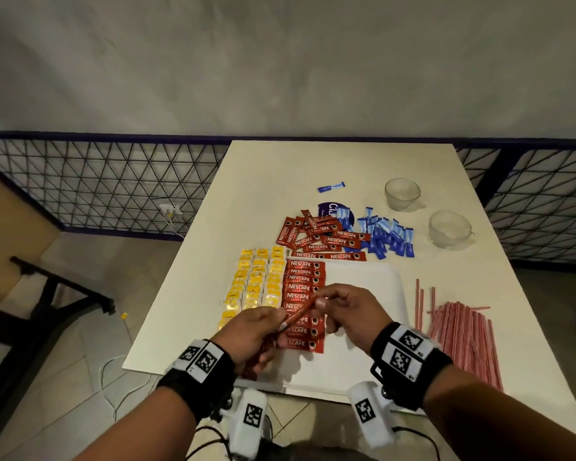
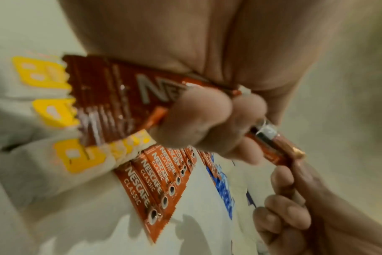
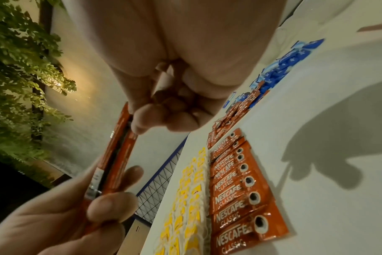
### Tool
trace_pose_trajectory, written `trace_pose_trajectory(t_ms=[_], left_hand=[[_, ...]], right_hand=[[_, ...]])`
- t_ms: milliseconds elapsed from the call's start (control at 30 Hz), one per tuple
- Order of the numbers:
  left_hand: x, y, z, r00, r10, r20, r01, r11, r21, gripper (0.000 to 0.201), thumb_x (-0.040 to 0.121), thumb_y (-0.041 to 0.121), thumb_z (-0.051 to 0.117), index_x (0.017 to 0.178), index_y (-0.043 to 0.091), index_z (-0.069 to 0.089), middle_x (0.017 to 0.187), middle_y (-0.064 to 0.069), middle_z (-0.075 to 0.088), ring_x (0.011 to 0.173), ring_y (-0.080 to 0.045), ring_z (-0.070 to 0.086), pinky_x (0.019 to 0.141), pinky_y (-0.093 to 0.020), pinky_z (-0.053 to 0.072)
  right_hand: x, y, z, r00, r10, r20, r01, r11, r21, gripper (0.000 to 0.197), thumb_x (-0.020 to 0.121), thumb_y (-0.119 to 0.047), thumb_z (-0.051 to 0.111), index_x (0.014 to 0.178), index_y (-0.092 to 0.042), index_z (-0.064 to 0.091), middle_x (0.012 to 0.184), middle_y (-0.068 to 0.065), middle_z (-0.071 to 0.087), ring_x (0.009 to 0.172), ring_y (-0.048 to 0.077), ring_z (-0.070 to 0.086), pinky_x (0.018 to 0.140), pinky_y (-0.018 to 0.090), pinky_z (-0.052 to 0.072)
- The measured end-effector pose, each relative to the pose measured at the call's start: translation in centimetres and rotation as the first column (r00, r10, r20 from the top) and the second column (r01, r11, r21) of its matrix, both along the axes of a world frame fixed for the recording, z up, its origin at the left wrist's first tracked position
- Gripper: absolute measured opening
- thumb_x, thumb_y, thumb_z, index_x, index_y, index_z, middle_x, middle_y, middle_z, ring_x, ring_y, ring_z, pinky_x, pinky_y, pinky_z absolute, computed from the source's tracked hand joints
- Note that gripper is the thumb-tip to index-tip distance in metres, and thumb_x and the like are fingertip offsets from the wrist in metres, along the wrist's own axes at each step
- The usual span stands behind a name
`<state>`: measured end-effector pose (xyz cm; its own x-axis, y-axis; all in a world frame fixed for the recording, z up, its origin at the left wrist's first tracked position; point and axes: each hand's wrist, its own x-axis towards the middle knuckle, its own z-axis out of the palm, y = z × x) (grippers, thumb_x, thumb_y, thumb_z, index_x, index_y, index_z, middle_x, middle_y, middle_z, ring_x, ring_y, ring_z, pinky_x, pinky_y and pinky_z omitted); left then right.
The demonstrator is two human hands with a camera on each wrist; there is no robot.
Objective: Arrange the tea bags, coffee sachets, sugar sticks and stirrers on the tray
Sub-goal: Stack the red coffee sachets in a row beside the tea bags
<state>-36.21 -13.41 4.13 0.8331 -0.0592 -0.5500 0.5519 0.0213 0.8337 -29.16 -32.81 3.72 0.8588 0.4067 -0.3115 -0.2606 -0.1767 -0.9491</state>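
- Sachets (image 1: pixel 301 311): small bunch held above tray (image 1: pixel 373 294); left hand (image 1: pixel 250 334) grips it, right hand (image 1: pixel 350 311) pinches one end.
- Step: coffee row (image 1: pixel 303 304) underway.
- Next: lay one sachet at row's near end.

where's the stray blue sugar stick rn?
Head view: the lone sugar stick lies flat on the table, far centre, apart from the blue sugar stick pile and left of the nearer glass cup.
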Motion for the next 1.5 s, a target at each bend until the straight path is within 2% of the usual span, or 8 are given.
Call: trace_pose_trajectory(t_ms=[167,433,567,667,1000,1267,1367,1500], left_hand=[[-0.5,-0.7,-1.1,0.963,0.251,0.102,-0.264,0.953,0.147,0.010,0.088,0.011,0.067,0.098,0.010,0.064,0.045,0.005,0.048,0.035,-0.011,0.034,0.040,-0.018,0.032],[0.1,1.3,-1.6,0.965,0.187,0.185,-0.242,0.909,0.339,0.002,0.090,0.013,0.066,0.090,0.012,0.065,0.052,-0.005,0.057,0.036,-0.018,0.038,0.040,-0.022,0.034],[-0.5,6.6,-4.0,0.977,0.179,0.117,-0.209,0.687,0.696,0.009,0.088,0.025,0.064,0.080,0.021,0.066,0.079,-0.003,0.070,0.071,-0.028,0.063,0.064,-0.031,0.050],[-1.3,9.7,-6.0,0.993,0.116,-0.034,-0.031,0.513,0.858,0.017,0.092,0.031,0.059,0.093,0.017,0.068,0.099,-0.007,0.071,0.098,-0.029,0.063,0.076,-0.025,0.043],[-1.5,11.8,-7.9,0.975,-0.007,-0.224,0.183,0.603,0.776,0.027,0.093,0.032,0.051,0.087,0.014,0.071,0.088,-0.014,0.073,0.085,-0.033,0.069,0.077,-0.039,0.058],[-1.7,11.8,-7.8,0.977,-0.041,-0.211,0.185,0.661,0.727,0.028,0.092,0.028,0.056,0.064,0.023,0.061,0.059,0.003,0.059,0.069,-0.028,0.066,0.068,-0.034,0.058],[-1.9,11.8,-7.7,0.979,-0.032,-0.203,0.171,0.674,0.719,0.024,0.092,0.030,0.056,0.071,0.021,0.063,0.062,0.000,0.063,0.055,-0.023,0.064,0.054,-0.029,0.056],[-1.9,11.7,-7.7,0.977,-0.057,-0.207,0.194,0.651,0.734,0.025,0.092,0.030,0.055,0.070,0.021,0.062,0.063,0.001,0.063,0.063,-0.025,0.067,0.066,-0.034,0.058]], right_hand=[[-0.6,-1.0,-0.3,0.996,0.005,-0.085,0.002,0.997,0.079,0.008,0.086,-0.009,0.067,0.094,-0.009,0.068,0.080,0.014,0.067,0.065,0.025,0.061,0.068,0.039,0.051],[-1.5,-0.5,-2.8,0.986,-0.038,-0.161,0.017,0.991,-0.133,0.006,0.087,-0.005,0.066,0.093,-0.003,0.065,0.064,0.010,0.065,0.051,0.016,0.058,0.053,0.027,0.048],[-2.2,-1.3,-5.5,0.956,-0.070,-0.284,-0.010,0.962,-0.271,0.004,0.085,-0.010,0.067,0.089,-0.008,0.065,0.073,0.019,0.065,0.055,0.022,0.056,0.060,0.034,0.044],[-2.9,-0.9,-6.7,0.939,-0.099,-0.328,-0.016,0.944,-0.330,0.003,0.087,-0.007,0.064,0.089,-0.005,0.063,0.071,0.015,0.063,0.048,0.017,0.054,0.052,0.028,0.041],[-3.5,1.3,-8.4,0.914,-0.242,-0.326,0.007,0.812,-0.584,0.007,0.077,-0.015,0.071,0.076,-0.011,0.066,0.070,0.010,0.069,0.047,0.018,0.051,0.050,0.026,0.043],[-3.5,2.2,-7.9,0.980,-0.034,-0.198,-0.154,0.507,-0.848,0.041,0.083,-0.052,0.065,0.093,-0.013,0.069,0.095,0.002,0.070,0.089,0.019,0.066,0.084,0.031,0.054],[-3.5,2.2,-8.0,0.979,-0.031,-0.200,-0.159,0.493,-0.855,0.043,0.082,-0.054,0.064,0.093,-0.014,0.070,0.096,0.000,0.070,0.089,0.018,0.066,0.086,0.033,0.054],[-3.4,2.3,-8.0,0.980,-0.022,-0.196,-0.162,0.476,-0.864,0.042,0.083,-0.055,0.063,0.090,-0.014,0.070,0.092,-0.001,0.070,0.086,0.016,0.066,0.085,0.032,0.054]])
